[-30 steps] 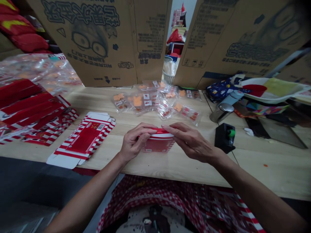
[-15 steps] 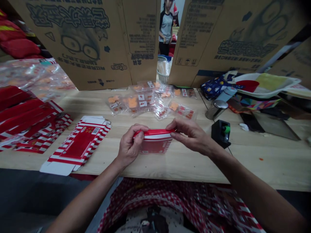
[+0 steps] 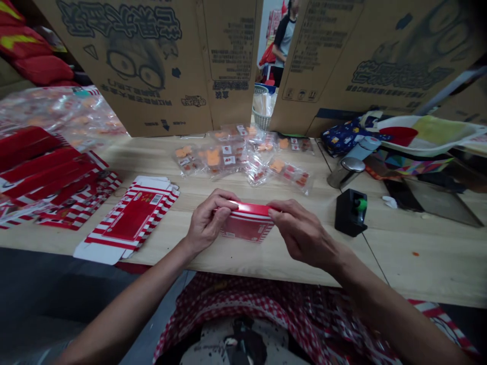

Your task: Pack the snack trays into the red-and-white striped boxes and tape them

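Observation:
A red and white striped cardboard box (image 3: 247, 229) stands upright on the table in front of me, its red top flap facing up. My left hand (image 3: 210, 220) grips the box's upper left corner, thumb on the near face and fingers over the top. At the upper right corner, my right hand (image 3: 300, 228) pinches the top edge with thumb and forefinger. Left of the box lies a flat, unfolded striped carton (image 3: 131, 215). Beyond my hands are several clear packets (image 3: 228, 154) with orange and red pieces inside.
Red cartons (image 3: 41, 170) and a heap of clear packets (image 3: 72, 114) fill the left side. To the right stand a black tape dispenser (image 3: 350, 213), a metal cup (image 3: 345, 172) and a white tray (image 3: 429, 144). Large cardboard sheets (image 3: 152, 111) wall off the back; a person (image 3: 284, 43) shows through the gap.
The top flap, raised with a white gap beneath it before, now lies flush along the box's top. My right hand has turned over its right corner. The person behind the gap has shifted right.

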Demonstrator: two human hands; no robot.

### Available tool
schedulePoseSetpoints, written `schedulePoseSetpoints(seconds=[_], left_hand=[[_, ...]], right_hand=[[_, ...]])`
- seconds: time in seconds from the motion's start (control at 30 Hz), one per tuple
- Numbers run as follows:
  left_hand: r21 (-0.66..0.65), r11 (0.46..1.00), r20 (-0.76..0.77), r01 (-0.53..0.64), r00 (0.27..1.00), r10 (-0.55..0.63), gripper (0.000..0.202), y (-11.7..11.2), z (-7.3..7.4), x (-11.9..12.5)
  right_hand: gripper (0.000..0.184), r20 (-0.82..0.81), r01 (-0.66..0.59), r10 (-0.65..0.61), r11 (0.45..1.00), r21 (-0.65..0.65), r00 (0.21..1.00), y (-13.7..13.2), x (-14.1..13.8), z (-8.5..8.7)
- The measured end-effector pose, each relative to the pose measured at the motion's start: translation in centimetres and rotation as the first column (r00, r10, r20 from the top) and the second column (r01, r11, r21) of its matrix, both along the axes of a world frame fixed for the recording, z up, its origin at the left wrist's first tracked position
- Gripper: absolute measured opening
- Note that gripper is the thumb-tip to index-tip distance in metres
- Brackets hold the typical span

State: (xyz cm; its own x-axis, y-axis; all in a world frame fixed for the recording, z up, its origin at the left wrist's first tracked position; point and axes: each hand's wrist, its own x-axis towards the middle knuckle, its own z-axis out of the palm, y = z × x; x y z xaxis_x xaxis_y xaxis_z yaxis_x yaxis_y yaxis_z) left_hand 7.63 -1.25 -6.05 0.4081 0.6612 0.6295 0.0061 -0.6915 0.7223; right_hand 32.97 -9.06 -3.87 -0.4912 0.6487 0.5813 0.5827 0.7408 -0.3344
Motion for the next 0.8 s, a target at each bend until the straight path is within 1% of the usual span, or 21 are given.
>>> schedulePoseSetpoints(seconds=[0.03,0.1,0.17,0.2,0.23,0.27,0.3,0.33,0.37,0.4,0.43,0.47,0.5,0.53,0.57,0.6,0.67,0.73,0.8], left_hand=[[0.066,0.998,-0.038,0.017,0.999,-0.015,0.023,0.2,0.5,-0.2],[0.233,0.970,-0.199,0.070,0.980,-0.022,0.021,0.6,1.7,-0.7],[0.384,0.912,-0.394,0.144,0.919,0.021,0.022,0.8,3.1,-0.8],[0.440,0.881,-0.453,0.171,0.890,0.053,0.023,0.8,3.7,-0.7],[0.486,0.855,-0.475,0.182,0.876,0.083,0.026,0.7,4.0,-0.5],[0.525,0.835,-0.460,0.166,0.880,0.114,0.028,0.7,4.2,-0.2],[0.554,0.822,-0.422,0.128,0.895,0.145,0.030,0.7,4.1,0.3],[0.572,0.817,-0.374,0.076,0.910,0.177,0.030,0.8,3.9,1.0],[0.578,0.816,-0.328,0.025,0.922,0.204,0.031,0.8,3.6,1.7],[0.577,0.817,-0.287,-0.016,0.932,0.220,0.032,0.9,3.1,2.6],[0.576,0.817,-0.253,-0.039,0.941,0.223,0.031,1.0,2.7,3.5],[0.578,0.815,-0.230,-0.043,0.950,0.213,0.028,1.0,2.4,4.5],[0.584,0.811,-0.217,-0.033,0.956,0.196,0.025,0.9,2.1,5.4],[0.594,0.804,-0.210,-0.020,0.961,0.180,0.020,0.8,2.0,6.2],[0.604,0.797,-0.213,-0.009,0.962,0.172,0.017,0.6,1.9,6.9],[0.610,0.793,-0.222,-0.006,0.959,0.178,0.013,0.4,1.9,7.5],[0.609,0.793,-0.240,-0.017,0.949,0.205,0.009,0.2,2.0,8.2],[0.596,0.803,-0.254,-0.022,0.943,0.215,0.008,0.1,2.2,8.5],[0.579,0.815,-0.259,-0.014,0.945,0.200,0.009,0.1,2.4,8.5]], right_hand=[[0.042,0.022,0.011,-0.012,0.999,0.039,1.000,0.0,0.0,-0.1],[0.043,0.040,0.026,-0.029,0.997,0.073,0.999,0.1,-0.3,-0.2],[0.042,0.012,0.041,-0.042,0.998,0.047,0.999,0.0,-0.9,0.0],[0.041,-0.027,0.050,-0.049,0.998,0.023,0.998,-0.2,-1.2,0.2],[0.040,-0.077,0.063,-0.063,0.998,-0.010,0.995,-0.4,-1.2,0.3],[0.039,-0.137,0.090,-0.097,0.995,-0.053,0.986,-0.6,-0.9,0.4],[0.038,-0.207,0.147,-0.167,0.983,-0.106,0.964,-0.9,-0.2,0.3],[0.038,-0.280,0.252,-0.297,0.950,-0.186,0.913,-1.2,1.1,0.0],[0.038,-0.334,0.393,-0.475,0.874,-0.286,0.814,-1.5,2.8,-0.4],[0.037,-0.355,0.534,-0.660,0.748,-0.394,0.662,-2.1,5.0,-1.0],[0.036,-0.343,0.642,-0.812,0.583,-0.498,0.472,-2.7,7.3,-1.6],[0.034,-0.308,0.698,-0.906,0.421,-0.578,0.292,-3.4,9.7,-2.3],[0.029,-0.265,0.709,-0.951,0.299,-0.639,0.161,-4.1,12.0,-3.1],[0.024,-0.222,0.689,-0.972,0.214,-0.692,0.079,-4.6,14.0,-3.9],[0.018,-0.186,0.648,-0.982,0.167,-0.743,0.040,-4.9,15.5,-4.6],[0.013,-0.148,0.587,-0.989,0.132,-0.799,0.021,-4.9,16.6,-5.3],[0.016,-0.089,0.448,-0.996,0.088,-0.890,0.019,-4.3,17.8,-6.4],[0.022,-0.066,0.332,-0.997,0.074,-0.940,0.036,-3.5,18.0,-6.9],[0.022,-0.073,0.251,-0.996,0.083,-0.964,0.050,-3.2,17.9,-6.9]])
